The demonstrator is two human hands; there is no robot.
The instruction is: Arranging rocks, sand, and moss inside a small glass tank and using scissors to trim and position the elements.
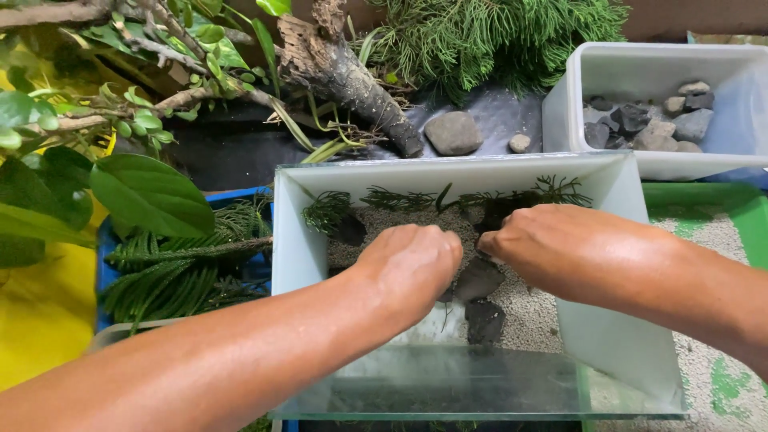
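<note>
Both of my hands reach down into a small glass tank (298,240) with a floor of pale gravel. My left hand (410,264) has its fingers curled down onto the gravel beside a dark flat stone (478,280). My right hand (552,240) is bent over the same spot, fingertips hidden near the stones. I cannot tell what either hand grips. A second dark stone (485,318) lies nearer the front glass. Small green sprigs (400,198) stand along the tank's back wall.
A white tub (565,120) of grey rocks stands at the back right. A driftwood branch (352,80), a round stone (453,132) and bushy greenery lie behind the tank. Fern cuttings (184,264) fill a blue tray at left. Leafy branches overhang the left side.
</note>
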